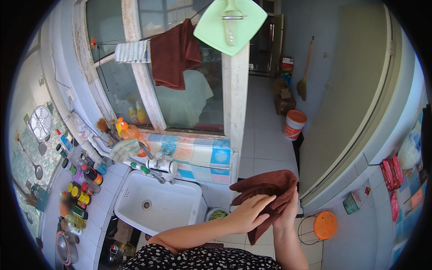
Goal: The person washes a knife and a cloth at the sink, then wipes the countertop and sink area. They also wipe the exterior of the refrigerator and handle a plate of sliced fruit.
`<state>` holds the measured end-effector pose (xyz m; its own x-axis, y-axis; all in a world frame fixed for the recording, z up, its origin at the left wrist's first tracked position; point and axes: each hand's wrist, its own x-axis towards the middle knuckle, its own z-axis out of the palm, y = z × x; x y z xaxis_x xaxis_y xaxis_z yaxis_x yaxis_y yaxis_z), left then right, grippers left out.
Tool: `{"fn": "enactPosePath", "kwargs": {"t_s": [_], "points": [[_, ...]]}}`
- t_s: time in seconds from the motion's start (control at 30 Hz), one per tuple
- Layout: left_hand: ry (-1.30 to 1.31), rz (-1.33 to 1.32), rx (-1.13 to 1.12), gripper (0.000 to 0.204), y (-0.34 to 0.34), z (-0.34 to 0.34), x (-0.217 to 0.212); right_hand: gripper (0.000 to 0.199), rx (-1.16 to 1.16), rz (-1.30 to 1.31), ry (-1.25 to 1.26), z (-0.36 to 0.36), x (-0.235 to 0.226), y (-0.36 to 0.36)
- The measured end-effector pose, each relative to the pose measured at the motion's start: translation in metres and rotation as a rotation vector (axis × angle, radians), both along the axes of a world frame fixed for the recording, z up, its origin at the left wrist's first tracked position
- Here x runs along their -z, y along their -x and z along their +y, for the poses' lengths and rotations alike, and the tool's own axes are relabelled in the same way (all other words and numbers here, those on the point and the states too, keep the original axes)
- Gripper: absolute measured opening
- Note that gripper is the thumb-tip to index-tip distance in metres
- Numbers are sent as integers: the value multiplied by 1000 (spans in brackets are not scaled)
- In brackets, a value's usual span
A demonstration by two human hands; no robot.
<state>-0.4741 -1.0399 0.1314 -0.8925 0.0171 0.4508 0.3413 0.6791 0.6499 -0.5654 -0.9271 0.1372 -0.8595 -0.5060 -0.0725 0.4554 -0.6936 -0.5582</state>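
Head view looks down on a person standing just right of a white sink [157, 204], both bare hands busy with a dark brown cloth [265, 189] held in the air over the pale tiled floor [265, 144]. Left hand [249, 213] lies on the near face of the cloth, its fingers [265, 201] spread flat and pressing on the fabric rather than curled round it. Right hand [288, 211] sits at the cloth's right side, mostly hidden behind the folds, with its fingers closed on the cloth so that the bunched fabric hangs from it. A faucet [157, 168] stands at the back of the sink, and left of it the tiled counter [96, 216] carries a crowd of bottles and jars [81, 189]. Behind the sink is a window [180, 90] with a second brown towel [173, 54] and a striped blue-and-white cloth [132, 51] hung across it, and a light green square tray [229, 22] hanging above. Farther off on the floor stands an orange and white bucket [294, 124], and a broom [303, 72] leans on the wall. An orange round lid [325, 225] lies on a wire stand near the right hand.
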Motion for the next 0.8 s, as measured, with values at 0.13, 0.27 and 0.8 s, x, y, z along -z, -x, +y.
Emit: {"fn": "enactPosePath", "kwargs": {"t_s": [0.13,0.27,0.8], "points": [[-462,6,-174,47,84,35,47,44,93,-85,-138,98,-33,53],[-903,-277,-26,44,179,103,62,39,244,246,-547,147,-10,79],[-809,-406,460,47,361,98,92,41,330,111,-179,127,2,311]]}}
